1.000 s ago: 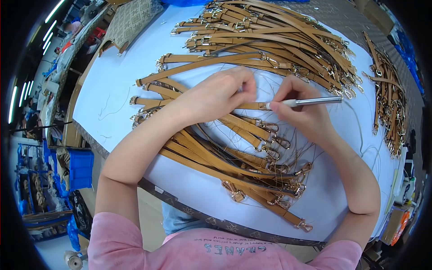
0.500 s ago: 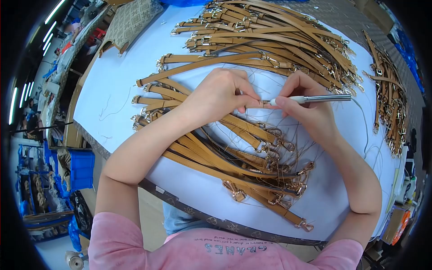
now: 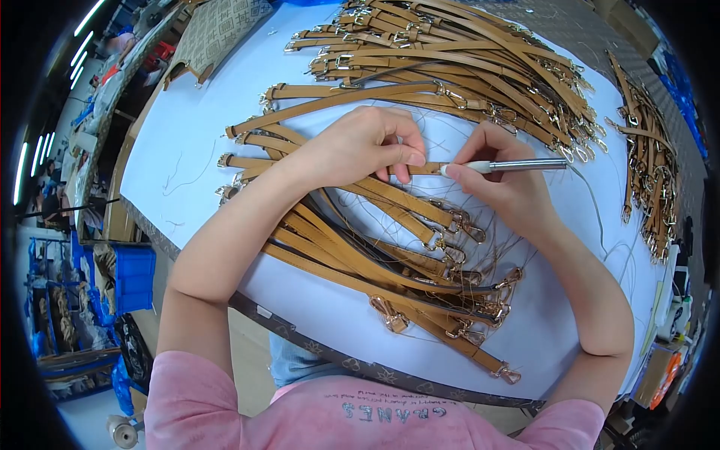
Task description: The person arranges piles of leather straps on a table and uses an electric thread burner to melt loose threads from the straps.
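Observation:
My left hand (image 3: pixel 379 146) is closed on a tan leather strap (image 3: pixel 421 169), pinching it near the end between thumb and fingers. In my right hand (image 3: pixel 502 172) is a pen-shaped tool (image 3: pixel 517 165) with a white grip and a silver metal barrel. Its tip points left and meets, or nearly meets, the strap; whether it touches I cannot tell. Below my hands lies a loose bundle of tan straps (image 3: pixel 352 262) with gold clasps (image 3: pixel 469 330) and many loose brown threads (image 3: pixel 487 259). Part of the held strap is hidden under my left hand.
A big pile of buckled straps (image 3: pixel 450 56) lies at the back of the white-covered table (image 3: pixel 187 142), another (image 3: pixel 649 165) at the right. A thin grey cord (image 3: pixel 600 217) runs down beside my right forearm. A patterned piece (image 3: pixel 225 34) sits back left; a blue crate (image 3: pixel 135 277) stands off the table.
My left hand has shifted slightly left and its fingers have opened out a little. My right hand with the pen-shaped tool has moved slightly left; more of the strap's end shows.

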